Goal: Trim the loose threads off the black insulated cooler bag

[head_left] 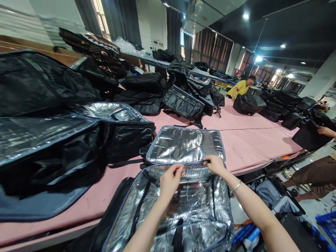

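An insulated bag (183, 196) lies open in front of me, its silver foil lining facing up and its flap (186, 143) folded back on the table. My left hand (170, 182) is over the near side of the flap's seam, fingers pinched together; whatever is between them is too small to make out. At the right part of that seam, my right hand (215, 165) grips a small, thin dark tool (206, 161) whose kind I cannot tell. A black strap (178, 234) crosses the lining near me.
Large black bags (39, 147) crowd the left of the pink table (252, 140), with more (183, 101) behind. A person in yellow (240, 87) leans over the table further back. Another person's hand (327, 131) holds black material at right. Bags (270, 192) lie on the floor.
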{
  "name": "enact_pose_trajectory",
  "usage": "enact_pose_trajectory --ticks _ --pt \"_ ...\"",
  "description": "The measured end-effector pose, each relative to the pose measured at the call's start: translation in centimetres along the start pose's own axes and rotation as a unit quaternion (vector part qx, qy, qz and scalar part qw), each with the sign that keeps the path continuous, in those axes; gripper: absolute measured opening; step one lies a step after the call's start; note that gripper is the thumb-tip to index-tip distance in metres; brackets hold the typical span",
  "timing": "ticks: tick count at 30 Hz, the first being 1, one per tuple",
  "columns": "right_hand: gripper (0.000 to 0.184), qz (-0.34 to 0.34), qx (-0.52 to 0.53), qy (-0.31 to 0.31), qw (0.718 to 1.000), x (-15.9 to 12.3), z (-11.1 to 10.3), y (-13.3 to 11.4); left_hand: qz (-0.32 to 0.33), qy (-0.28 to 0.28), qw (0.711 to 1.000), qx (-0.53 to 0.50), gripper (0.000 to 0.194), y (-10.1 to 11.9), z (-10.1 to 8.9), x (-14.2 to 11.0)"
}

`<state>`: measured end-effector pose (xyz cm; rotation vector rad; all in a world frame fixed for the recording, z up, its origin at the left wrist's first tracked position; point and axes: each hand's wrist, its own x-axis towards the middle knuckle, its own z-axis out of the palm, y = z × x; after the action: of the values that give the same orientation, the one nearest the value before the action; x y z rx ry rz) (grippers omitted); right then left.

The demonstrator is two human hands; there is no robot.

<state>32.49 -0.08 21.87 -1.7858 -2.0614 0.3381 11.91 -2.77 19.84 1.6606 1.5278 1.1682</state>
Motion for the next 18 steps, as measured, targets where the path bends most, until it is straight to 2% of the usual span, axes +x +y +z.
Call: enact_pose_trajectory --ticks 5,7,8,10,12,14,18 --pt "0.014 -0.003 0.013 0.004 1.0 -0.1 0.0 0.2 0.074 0.054 0.995 0.043 0.034 0.5 -1.5 0.4" --pt "0.022 -0.016 0.015 0.027 0.999 -0.9 0.0 0.0 0.135 0.049 0.983 0.117 0.034 0.7 -2.2 0.9" --pt "0.029 -0.024 0.016 0.039 0.999 -1.3 0.1 0.0 0.172 0.037 0.968 0.176 0.033 0.8 -2.6 1.3" --pt "0.04 -0.043 0.018 0.058 0.997 -2.1 0.3 -0.1 0.238 0.009 0.922 0.304 0.03 0.8 -3.4 2.1" --pt "0.043 -0.059 0.016 0.074 0.995 -2.7 0.7 -0.2 0.271 -0.007 0.887 0.373 0.027 0.5 -4.2 2.8" --pt "0.043 -0.069 0.009 0.091 0.993 -2.8 1.2 -0.2 0.29 -0.009 0.883 0.37 0.026 -0.1 -4.7 3.5" --pt "0.039 -0.082 -0.007 0.124 0.989 -2.2 1.7 0.0 0.357 0.012 0.886 0.295 0.029 -1.2 -4.9 4.4"
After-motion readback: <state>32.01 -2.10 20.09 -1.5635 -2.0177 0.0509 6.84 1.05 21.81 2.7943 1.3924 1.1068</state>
